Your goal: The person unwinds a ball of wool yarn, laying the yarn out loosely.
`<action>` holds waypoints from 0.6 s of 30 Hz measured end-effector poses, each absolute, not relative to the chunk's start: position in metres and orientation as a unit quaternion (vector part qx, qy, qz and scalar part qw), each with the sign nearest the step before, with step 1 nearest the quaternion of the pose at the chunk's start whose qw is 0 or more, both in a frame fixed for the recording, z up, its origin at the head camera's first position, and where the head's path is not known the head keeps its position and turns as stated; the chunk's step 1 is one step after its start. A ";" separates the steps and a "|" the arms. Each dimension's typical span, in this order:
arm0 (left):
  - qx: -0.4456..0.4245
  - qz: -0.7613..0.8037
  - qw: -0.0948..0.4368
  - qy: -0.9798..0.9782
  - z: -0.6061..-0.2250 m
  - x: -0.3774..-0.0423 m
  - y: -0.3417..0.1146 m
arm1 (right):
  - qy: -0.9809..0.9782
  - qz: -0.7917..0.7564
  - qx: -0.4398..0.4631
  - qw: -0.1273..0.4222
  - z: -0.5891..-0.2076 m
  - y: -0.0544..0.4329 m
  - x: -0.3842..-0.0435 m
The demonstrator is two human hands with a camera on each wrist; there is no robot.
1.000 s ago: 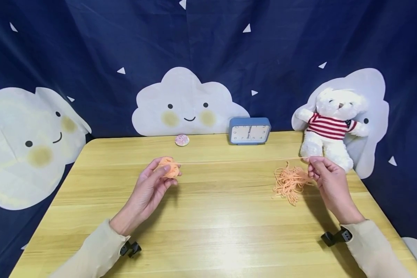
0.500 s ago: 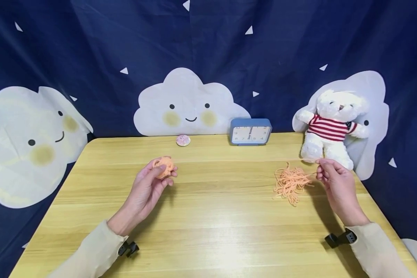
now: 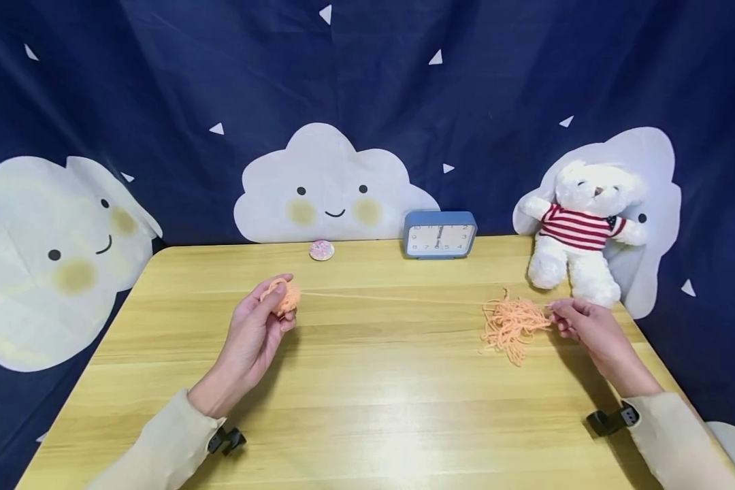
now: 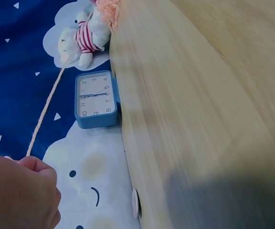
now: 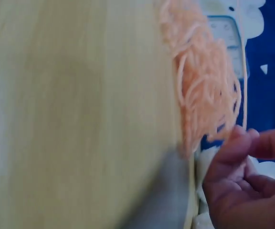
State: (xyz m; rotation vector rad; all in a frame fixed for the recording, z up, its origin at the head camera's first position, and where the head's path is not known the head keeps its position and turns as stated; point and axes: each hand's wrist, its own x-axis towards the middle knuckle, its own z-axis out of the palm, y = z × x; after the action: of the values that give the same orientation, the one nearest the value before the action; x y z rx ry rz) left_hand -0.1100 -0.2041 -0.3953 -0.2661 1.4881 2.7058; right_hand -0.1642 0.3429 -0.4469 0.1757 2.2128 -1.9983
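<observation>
My left hand (image 3: pixel 251 333) grips a small ball of peach yarn (image 3: pixel 288 298), thumb across its front, above the left part of the table. From the ball a taut strand (image 3: pixel 398 298) runs right to my right hand (image 3: pixel 594 340), which pinches it between thumb and fingertips. In the right wrist view that strand (image 5: pixel 245 71) goes up from the pinching fingertips. A loose heap of the same yarn (image 3: pixel 513 327) lies on the table just left of my right hand. My left hand (image 4: pixel 23 191) hides the ball in the left wrist view.
On the wooden table (image 3: pixel 343 381), a blue clock (image 3: pixel 439 235) and a round pink disc (image 3: pixel 321 250) stand at the back edge. A white teddy bear (image 3: pixel 582 231) in a striped shirt sits at the back right. Behind hangs a dark blue curtain (image 3: pixel 496 88) with clouds.
My left hand has drawn slightly left and turned the yarn ball. My right hand has moved a little right and then lower, still pinching the strand, which now slopes down toward it.
</observation>
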 end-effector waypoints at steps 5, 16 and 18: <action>-0.063 0.886 0.034 0.458 -0.393 -0.111 -0.201 | 0.769 -0.631 0.043 0.095 -0.449 0.343 -0.165; 0.024 0.911 0.082 0.404 -0.395 -0.112 -0.199 | 0.811 -0.583 0.048 -0.004 -0.438 0.299 -0.153; 0.032 0.910 0.086 0.404 -0.395 -0.113 -0.198 | 0.788 -0.614 0.045 -0.015 -0.431 0.290 -0.151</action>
State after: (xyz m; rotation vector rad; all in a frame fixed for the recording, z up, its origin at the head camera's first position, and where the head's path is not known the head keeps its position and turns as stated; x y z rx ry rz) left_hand -0.1130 -0.1979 -0.3945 0.0963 1.2032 2.7119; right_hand -0.1511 0.2899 -0.4312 0.1438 2.5007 -1.9467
